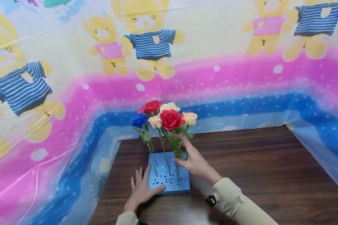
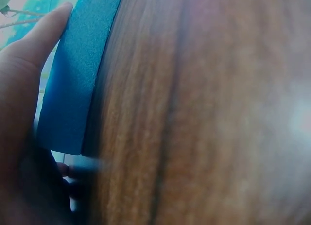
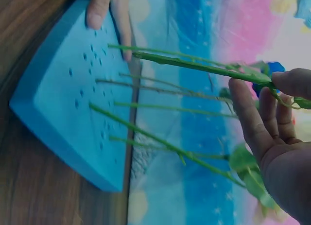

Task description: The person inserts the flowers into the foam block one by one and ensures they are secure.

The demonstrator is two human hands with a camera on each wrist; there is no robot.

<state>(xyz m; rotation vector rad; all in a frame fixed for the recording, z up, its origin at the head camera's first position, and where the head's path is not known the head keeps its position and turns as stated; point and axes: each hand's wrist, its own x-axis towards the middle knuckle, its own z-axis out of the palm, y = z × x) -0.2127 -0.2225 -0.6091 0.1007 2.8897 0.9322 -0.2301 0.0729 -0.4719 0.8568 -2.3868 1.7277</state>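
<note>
Your right hand (image 1: pixel 192 161) pinches the stem of the red rose (image 1: pixel 171 119), which stands in the blue foam block (image 1: pixel 169 178) on the table (image 1: pixel 256 168). Your left hand (image 1: pixel 140 190) presses the block with flat fingers. If you push the stem at an angle, it can bend, or the neighbouring roses can tip.

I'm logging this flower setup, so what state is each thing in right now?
foam block: flat on the table, top full of holes, several stems stuck in it.
roses: upright, blooms bunched together.
front red rose stem: pinched by the right hand.
left hand: fingers straight, pressing the block's near left corner.
</note>
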